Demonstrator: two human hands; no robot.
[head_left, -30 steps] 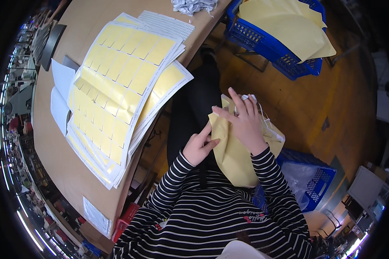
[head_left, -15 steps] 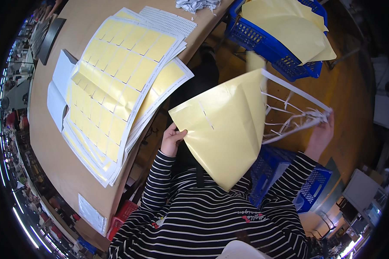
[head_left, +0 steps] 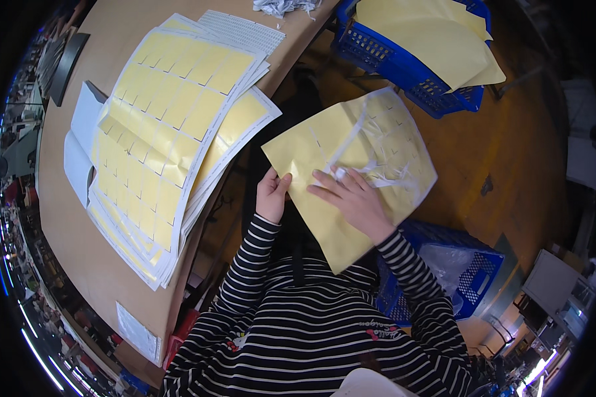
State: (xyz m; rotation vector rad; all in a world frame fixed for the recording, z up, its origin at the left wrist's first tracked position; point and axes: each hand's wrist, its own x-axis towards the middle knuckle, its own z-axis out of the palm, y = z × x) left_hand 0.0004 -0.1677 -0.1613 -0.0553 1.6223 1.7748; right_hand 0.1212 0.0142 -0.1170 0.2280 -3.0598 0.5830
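A glossy yellow sheet (head_left: pixel 338 228) hangs tilted in front of me. Its far right part has a white border and short black marks. My left hand (head_left: pixel 273 194) pinches the sheet's left edge between thumb and fingers. Across the sheet lies my right hand (head_left: pixel 354 202), fingers partly spread, with a white bit showing between them. Thin white paper strips (head_left: pixel 387 173) run from this hand over the sheet, and the hand seems closed on their end. Its thumb is hidden. To the left, a stack of yellow label sheets (head_left: pixel 155 142) with white borders covers part of the table.
The brown table (head_left: pixel 66 215) fills the left side, with white paper scraps (head_left: pixel 285 6) at its far edge. A blue basket (head_left: pixel 404 69) holding yellow sheets stands at far right. Another blue basket (head_left: pixel 473 281) with clear plastic sits by my right forearm.
My right hand has swung left from beyond the sheet to lie over it, bringing the white strips across. More of the sheet's bordered part now shows. My left hand keeps its pinch.
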